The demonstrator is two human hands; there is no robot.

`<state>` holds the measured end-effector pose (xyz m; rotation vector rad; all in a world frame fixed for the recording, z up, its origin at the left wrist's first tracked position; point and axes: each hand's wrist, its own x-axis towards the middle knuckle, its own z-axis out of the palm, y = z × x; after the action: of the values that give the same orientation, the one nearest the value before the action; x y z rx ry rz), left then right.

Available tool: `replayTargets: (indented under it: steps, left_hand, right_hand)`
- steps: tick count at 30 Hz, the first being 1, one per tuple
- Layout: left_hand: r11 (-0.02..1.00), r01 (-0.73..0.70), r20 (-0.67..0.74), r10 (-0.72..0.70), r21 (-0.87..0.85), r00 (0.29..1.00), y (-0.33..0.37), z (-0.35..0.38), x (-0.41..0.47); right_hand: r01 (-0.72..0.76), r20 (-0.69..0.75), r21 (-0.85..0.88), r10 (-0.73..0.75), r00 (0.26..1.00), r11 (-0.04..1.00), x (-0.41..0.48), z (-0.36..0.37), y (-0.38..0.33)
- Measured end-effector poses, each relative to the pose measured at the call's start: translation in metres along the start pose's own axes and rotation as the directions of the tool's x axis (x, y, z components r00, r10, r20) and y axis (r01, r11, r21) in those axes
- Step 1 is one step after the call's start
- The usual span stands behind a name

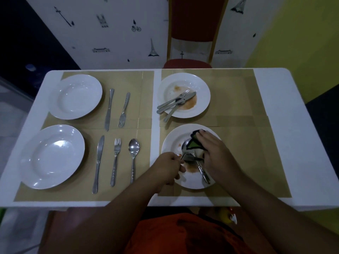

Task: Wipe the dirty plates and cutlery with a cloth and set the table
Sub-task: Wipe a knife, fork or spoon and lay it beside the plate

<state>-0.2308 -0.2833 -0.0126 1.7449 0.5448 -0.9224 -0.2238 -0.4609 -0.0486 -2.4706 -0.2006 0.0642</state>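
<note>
You're at a white table (275, 107) covered with tan placemats (238, 99), and there's a red chair (192, 33) tucked in on the far side. The wall behind it has little black stickers of towers and a bike.

The left half looks done. There's a clean far-left plate (76, 97) with a knife (109, 109) and fork (124, 110) laid to its right. The clean near-left plate (53, 156) has a near knife (98, 164), near fork (115, 162) and spoon (134, 158) lined up beside it.

The right half is the messy bit. The far-right plate (183, 95) has orange smears and a bundle of far cutlery (176, 102) lying across it, handles hanging over its near-left rim. The near-right plate (191, 183) is smeared orange too, and both your hands are over it.

Your right hand (214, 153) lies over the cloth (194, 143), a dark, green and white rag. Your fingers drape along it and hold it down on the far side of that plate. Your left hand (167, 169) has its fingers curled tight, pinching one end of the near cutlery pile (200, 167) at the plate's left edge. I can't tell which piece you've actually got. The rest of the pile lies across the plate, with a spoon bowl poking out beside the cloth.
</note>
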Motion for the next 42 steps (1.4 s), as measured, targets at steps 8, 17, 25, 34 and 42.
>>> replayTargets:
  steps: [8, 17, 25, 34, 42]
  left_hand:
    - [0.999, 0.021, 0.022, -0.021, 0.029, 1.000, 0.003, -0.004, 0.000]
    - [0.943, -0.165, -0.062, 0.191, 0.287, 0.980, 0.001, 0.005, 0.004]
    - [0.993, -0.084, -0.126, 0.073, -0.080, 0.989, -0.021, 0.000, 0.001]
    - [0.965, -0.160, -0.256, 0.104, -0.209, 0.961, 0.000, -0.045, 0.001]
    - [0.938, -0.266, -0.360, 0.174, -0.222, 0.916, 0.009, -0.126, 0.039]
  right_hand:
    - [-0.099, 0.086, 0.039, 0.095, 0.992, 0.994, -0.002, 0.009, 0.013]
    - [0.140, 0.192, 0.012, -0.140, 0.971, 0.990, -0.001, 0.006, 0.001]
    - [-0.203, 0.040, 0.166, 0.199, 0.979, 0.965, 0.010, -0.023, 0.015]
    - [-0.142, 0.169, 0.285, 0.096, 0.981, 0.948, 0.021, 0.005, -0.042]
    - [-0.203, 0.212, 0.406, 0.124, 0.969, 0.891, 0.067, 0.047, -0.097]
